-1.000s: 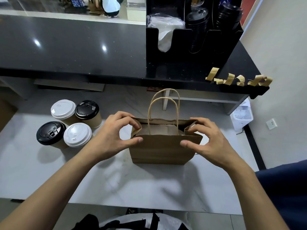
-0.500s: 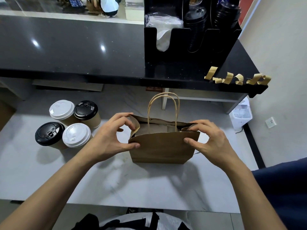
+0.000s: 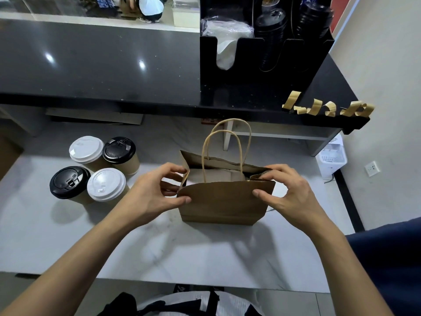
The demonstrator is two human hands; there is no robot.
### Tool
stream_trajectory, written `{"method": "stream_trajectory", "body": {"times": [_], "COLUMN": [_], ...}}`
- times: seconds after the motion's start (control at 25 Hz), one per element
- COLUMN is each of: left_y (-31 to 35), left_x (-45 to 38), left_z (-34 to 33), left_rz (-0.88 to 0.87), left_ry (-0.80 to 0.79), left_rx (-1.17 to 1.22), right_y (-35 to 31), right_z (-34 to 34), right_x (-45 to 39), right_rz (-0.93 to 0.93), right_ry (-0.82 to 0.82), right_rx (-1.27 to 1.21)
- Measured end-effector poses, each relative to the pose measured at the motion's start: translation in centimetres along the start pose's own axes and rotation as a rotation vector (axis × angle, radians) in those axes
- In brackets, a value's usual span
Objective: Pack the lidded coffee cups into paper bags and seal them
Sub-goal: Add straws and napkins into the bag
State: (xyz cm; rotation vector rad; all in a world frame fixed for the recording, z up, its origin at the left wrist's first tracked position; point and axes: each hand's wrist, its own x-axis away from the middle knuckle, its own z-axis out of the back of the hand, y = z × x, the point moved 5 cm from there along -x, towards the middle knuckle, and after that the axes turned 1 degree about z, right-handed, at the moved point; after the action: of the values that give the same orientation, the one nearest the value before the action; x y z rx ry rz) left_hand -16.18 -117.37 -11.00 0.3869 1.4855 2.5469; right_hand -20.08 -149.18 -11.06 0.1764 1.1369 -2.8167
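On the left part of the pale marbled bench (image 3: 205,254) four lidded coffee cups stand close together in a square: a white-lidded cup (image 3: 86,148) at far left, a black-lidded cup (image 3: 119,150) just right of it, a second black-lidded cup (image 3: 69,182) at near left and a second white-lidded cup (image 3: 106,184) beside that; all have tan paper walls, mostly hidden under the lids from this high angle. To their right, the left hand (image 3: 152,197) pinches the left end of the brown paper bag (image 3: 224,202), thumb on the near panel and curled fingers on the folded side gusset. The bag stands upright near the middle of the bench, its mouth open, two twisted paper handles (image 3: 227,151) rising from the rim. Inside, only a pale brownish surface shows, and what it is cannot be made out. The right hand (image 3: 289,192) pinches the bag's right end the same way, thumb on the near panel, fingers curled over the creased top corner. Beyond, on the dark raised counter (image 3: 102,65), a black organizer (image 3: 262,71) holds stacked lids and a plastic-wrapped bundle, its top cut off by the frame. Right of it, curled strips of brown tape (image 3: 328,108) stick to the counter's edge.
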Motion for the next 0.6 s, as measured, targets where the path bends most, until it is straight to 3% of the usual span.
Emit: {"method": "stream_trajectory", "body": {"times": [0.12,0.28,0.6], "left_y": [-0.2,0.2,1.1], "left_x": [0.3,0.6,-0.6], "left_z": [-0.4,-0.8,1.2], "left_rz": [0.013,-0.067,-0.139], "left_ry": [-0.015,-0.068,0.106], "left_rx": [0.081,-0.026,-0.105], "right_y": [0.1,-0.1,-0.2], "right_z": [0.0,0.1,0.1], "right_x": [0.0,-0.1,0.1], "right_rz": [-0.004,0.011,0.036], "right_ry": [-0.002,-0.003,0.013], "right_rx": [0.001,-0.005,0.014]}}
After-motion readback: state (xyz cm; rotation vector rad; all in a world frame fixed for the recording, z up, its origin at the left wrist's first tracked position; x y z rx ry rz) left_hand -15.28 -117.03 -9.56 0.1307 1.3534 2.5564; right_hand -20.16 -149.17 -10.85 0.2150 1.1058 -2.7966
